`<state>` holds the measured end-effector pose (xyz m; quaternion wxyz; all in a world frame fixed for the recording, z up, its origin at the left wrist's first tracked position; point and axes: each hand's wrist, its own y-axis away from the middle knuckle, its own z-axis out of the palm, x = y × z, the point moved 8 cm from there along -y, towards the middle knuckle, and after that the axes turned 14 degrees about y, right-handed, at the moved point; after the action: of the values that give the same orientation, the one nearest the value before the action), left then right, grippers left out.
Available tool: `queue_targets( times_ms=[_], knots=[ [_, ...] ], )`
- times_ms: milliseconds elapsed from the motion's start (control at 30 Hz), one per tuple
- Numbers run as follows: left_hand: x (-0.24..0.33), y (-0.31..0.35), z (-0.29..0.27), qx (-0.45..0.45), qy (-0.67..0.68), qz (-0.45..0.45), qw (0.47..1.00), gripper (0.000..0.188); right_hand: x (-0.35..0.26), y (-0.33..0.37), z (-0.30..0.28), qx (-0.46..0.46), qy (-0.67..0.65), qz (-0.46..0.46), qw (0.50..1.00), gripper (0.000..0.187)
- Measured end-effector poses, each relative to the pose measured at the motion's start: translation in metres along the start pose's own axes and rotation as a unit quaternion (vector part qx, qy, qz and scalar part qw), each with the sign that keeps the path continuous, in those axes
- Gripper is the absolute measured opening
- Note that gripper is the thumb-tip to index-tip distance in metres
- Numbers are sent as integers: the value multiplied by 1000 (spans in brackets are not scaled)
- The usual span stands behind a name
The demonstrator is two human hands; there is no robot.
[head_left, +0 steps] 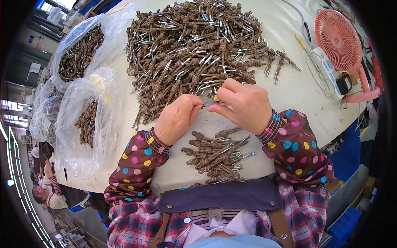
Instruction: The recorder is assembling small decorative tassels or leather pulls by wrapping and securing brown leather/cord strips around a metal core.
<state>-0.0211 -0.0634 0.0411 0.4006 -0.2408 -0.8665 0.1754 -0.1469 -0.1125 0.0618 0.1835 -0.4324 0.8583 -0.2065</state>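
Clear plastic, far left: I see bags of brown cords, left of the big pile.

"And the left hand?"

The left hand is at the big pile's near edge, thumb and finger pinched tight on the left end of a slim grey piece.

"How does that lie?"

Just in front of the big pile, long axis roughly crosswise, bridging both hands. I judge that line matters most: more of it is by the right fingertips, so that hand seems nearer. Below it, on the big pile's near side, sits a smaller heap.

"Right hand?"

The right hand pinches narrowly on the other end. Something yellow shows there; I can't tell what.

"Beyond?"

A pink fan, right of the big pile.
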Motion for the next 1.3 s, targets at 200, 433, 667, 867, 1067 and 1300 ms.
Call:
queue_targets(
  times_ms=[200, 433, 667, 867, 1067, 1300],
  knots=[
    [0, 2, -2, 22, 30, 3, 999, 20, 14, 2, 4, -17, -99, 41, 994, 30],
    [-3, 2, -17, 62, 54, -61, 995, 13, 14, 9, 37, -198, -315, 129, 919, 22],
    [2, -8, -24, 8, -145, -30, 989, 13, -19, 24, 34, -261, -243, -80, 931, 26],
    [-5, -4, -2, -35, -329, -84, 940, 17, -22, 19, 29, -270, -306, -100, 907, 36],
    [-9, 0, -13, -24, -239, -107, 965, 14, 15, 2, 33, -183, -333, 92, 921, 23],
    [-27, 8, -20, 53, 289, -295, 909, 11, 21, 16, 44, -120, -447, 239, 854, 19]
  ],
)
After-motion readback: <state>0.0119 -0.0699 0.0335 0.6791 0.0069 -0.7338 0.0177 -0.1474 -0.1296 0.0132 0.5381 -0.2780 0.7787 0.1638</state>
